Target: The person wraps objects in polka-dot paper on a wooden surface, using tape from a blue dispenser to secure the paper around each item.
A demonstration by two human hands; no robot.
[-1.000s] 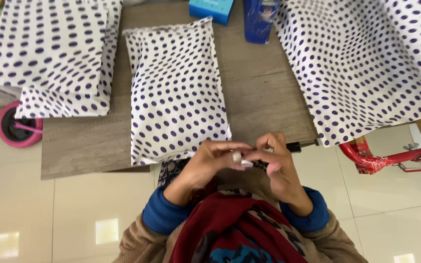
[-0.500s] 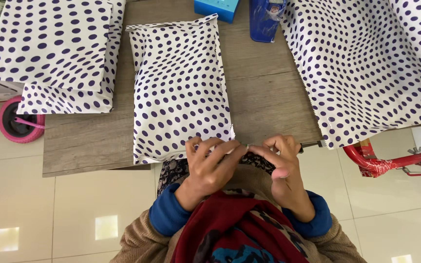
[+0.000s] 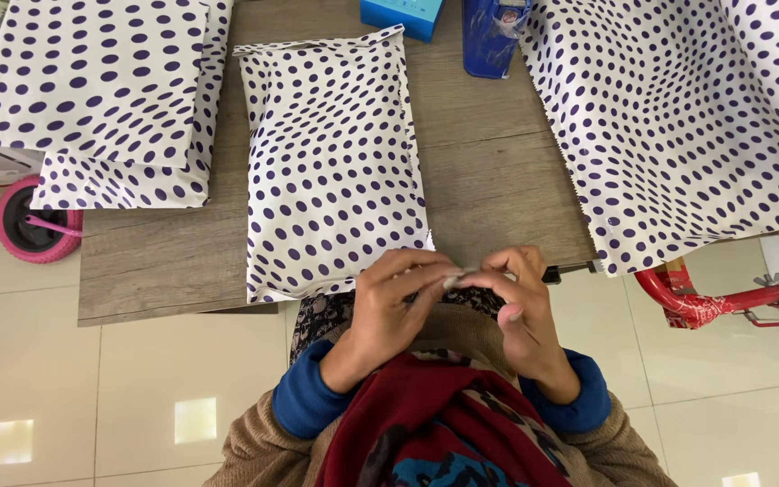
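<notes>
- Table [image 3: 489, 171]: grey wood top; from my feed the near edge sits right above the lap, so I judge anything dropped there goes to the tiled floor, not the top
- Flat bags [image 3: 678, 117]: spotted paper, spread at the right and overhanging the table edge; a brush from my right elbow could drag them off
- Bag stack [image 3: 92, 90]: same spotted paper, at the left, well apart from the hands; low risk
- Filled bag [image 3: 331, 162]: centre, lying flat, lower edge just beside my left knuckles; a nudge might slide it off the edge
- Left hand [image 3: 394, 307]: fingers curled, tips pinching one end of the small piece
- Right hand [image 3: 520, 302]: fingers curled, pinching the other end; a dark pen-like thing [image 3: 570, 270] pokes out beside it
- Small piece [image 3: 459, 278]: pale, tiny, held between both hands' fingertips over the lap; what it is I cannot tell; a loose pinch could lose it
</notes>
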